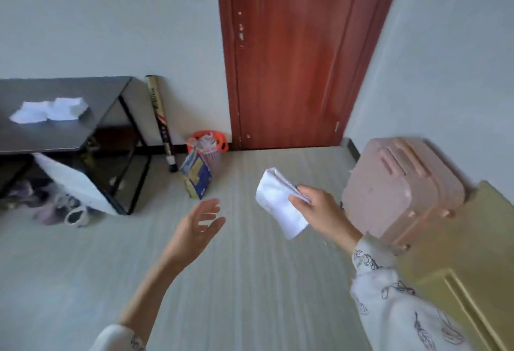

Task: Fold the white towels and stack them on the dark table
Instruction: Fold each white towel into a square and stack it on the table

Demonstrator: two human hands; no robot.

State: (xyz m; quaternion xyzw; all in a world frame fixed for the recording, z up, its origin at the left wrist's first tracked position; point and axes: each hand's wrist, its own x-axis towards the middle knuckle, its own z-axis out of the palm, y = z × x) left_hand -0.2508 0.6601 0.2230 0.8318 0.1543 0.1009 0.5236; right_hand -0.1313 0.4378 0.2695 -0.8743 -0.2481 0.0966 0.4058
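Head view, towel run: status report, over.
Right hand grip on folded white towel, mid-air. Left hand open, empty. Folded towels already on dark table. Bare floor between, nothing blocking.

Two bare hands, forearms partly uncovered. Right sleeve (395, 303) at approx 5 o'clock: white loose fabric w/ dark line-drawn feather and leaf print, cuff bunched near wrist. Left sleeve (119, 339) at 7 o'clock: same white fabric, pushed up twd elbow, small dark print visible at edge.
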